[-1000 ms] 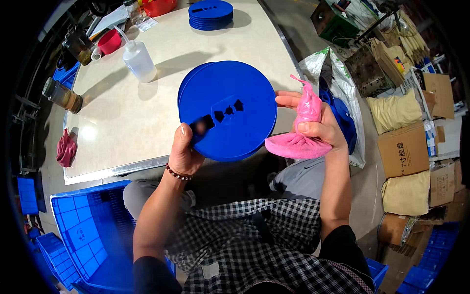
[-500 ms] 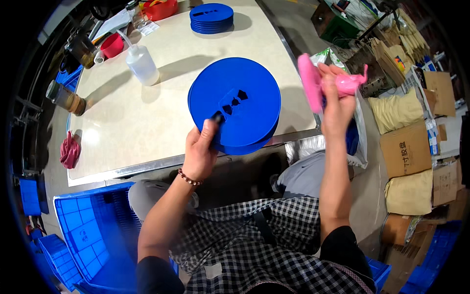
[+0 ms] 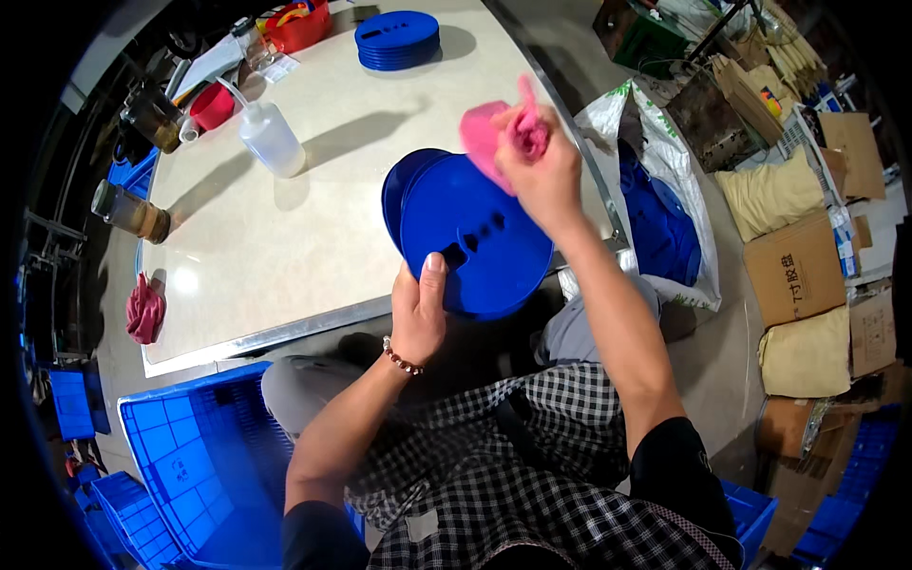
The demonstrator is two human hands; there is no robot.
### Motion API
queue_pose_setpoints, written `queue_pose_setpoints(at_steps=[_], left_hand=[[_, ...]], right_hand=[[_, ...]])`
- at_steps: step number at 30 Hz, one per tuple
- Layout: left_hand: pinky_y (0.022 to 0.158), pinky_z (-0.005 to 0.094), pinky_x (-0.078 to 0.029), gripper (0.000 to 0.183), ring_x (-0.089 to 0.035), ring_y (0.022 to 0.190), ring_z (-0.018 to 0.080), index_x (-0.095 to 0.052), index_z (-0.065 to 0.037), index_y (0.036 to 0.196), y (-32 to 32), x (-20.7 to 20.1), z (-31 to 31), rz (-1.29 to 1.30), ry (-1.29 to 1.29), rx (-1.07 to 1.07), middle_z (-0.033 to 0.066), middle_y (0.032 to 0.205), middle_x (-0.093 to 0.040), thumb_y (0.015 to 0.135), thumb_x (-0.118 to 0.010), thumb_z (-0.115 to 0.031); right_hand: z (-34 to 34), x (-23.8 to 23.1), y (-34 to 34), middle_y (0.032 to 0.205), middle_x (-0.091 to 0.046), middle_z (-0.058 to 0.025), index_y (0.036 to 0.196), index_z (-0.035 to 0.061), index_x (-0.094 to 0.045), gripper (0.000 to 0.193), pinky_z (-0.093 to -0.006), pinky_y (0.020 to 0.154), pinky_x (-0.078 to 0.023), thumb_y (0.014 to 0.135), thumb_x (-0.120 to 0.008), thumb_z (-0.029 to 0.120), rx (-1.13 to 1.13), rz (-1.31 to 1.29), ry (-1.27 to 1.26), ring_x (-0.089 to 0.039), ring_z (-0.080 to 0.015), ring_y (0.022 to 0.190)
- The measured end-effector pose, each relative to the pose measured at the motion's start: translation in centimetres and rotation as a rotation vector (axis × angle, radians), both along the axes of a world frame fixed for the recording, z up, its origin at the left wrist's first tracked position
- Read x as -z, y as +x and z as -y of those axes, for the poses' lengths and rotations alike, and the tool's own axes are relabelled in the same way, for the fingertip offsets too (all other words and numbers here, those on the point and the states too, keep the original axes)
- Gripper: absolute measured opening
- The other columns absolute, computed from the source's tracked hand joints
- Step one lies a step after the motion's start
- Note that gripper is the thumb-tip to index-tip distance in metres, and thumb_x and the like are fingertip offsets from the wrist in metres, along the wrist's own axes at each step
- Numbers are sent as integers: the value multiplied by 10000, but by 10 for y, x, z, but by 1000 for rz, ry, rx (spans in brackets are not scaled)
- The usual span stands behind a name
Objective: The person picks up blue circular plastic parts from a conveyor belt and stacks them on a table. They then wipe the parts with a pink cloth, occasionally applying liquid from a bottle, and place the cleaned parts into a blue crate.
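My left hand point(image 3: 418, 306) grips a blue plastic disc point(image 3: 508, 261) at its near left edge, with the thumb on top by the dark cut-outs near the middle. A second round blue edge point(image 3: 404, 185) shows behind it, offset to the far left; whether the two are joined cannot be seen. Closed round a bunched pink cloth point(image 3: 483, 138), my right hand point(image 3: 546, 180) is at the disc's far right edge. The cloth overlaps the rim there and is slightly blurred. Past the discs, a stack of like blue discs point(image 3: 399, 55) stands on the table point(image 3: 332, 218).
On the table's left are a squeeze bottle point(image 3: 271, 138), a red cup point(image 3: 212, 106) and a jar point(image 3: 133, 211). A dark pink cloth point(image 3: 144, 312) hangs at its left edge. To the right stands a white sack point(image 3: 698, 180) of blue pieces; a blue crate point(image 3: 171, 427) is at lower left.
My right hand has swung left with the pink cloth, from beside the table to the disc's far edge. The discs have tilted and moved slightly nearer, and the rear one now shows at far left.
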State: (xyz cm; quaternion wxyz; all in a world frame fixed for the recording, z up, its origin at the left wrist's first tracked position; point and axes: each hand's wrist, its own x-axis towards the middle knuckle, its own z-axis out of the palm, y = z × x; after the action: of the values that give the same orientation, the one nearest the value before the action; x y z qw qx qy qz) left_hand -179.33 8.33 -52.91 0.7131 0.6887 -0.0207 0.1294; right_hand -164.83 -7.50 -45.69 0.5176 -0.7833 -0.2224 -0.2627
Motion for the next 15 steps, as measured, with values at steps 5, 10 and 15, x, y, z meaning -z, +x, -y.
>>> queue_pose_setpoints(at_steps=[5,10,15], left_hand=[[706,259,-412,418,-456,780,81,-549,-53,935,13,4,-22,-108,-475,-99,-25,877,-534,1106,-393,-400],[702,263,-485,535,-563,791,105,-562,-79,877,13,9,-35,-81,-381,-220,11,913,-607,1060,-396,-553],[641,248,-470,529,-545,722,75,-585,-100,905,10,-14,-40,-266,-627,-101,-11,849,-588,1059,-389,-566]], right_hand=[[-26,10,-76,1096,-719,-134,1027,22,-659,242,-453,976,-533,809,-764,37,-537,344,-203,-693,-307,1081],[-3,12,-42,1057,-716,-114,1048,40,-648,262,-436,954,-559,812,-759,70,-79,134,-153,-709,-263,1010],[-35,16,-87,1046,-706,-93,1028,58,-652,234,-421,946,-563,856,-711,205,-477,557,-326,-689,-280,1051]])
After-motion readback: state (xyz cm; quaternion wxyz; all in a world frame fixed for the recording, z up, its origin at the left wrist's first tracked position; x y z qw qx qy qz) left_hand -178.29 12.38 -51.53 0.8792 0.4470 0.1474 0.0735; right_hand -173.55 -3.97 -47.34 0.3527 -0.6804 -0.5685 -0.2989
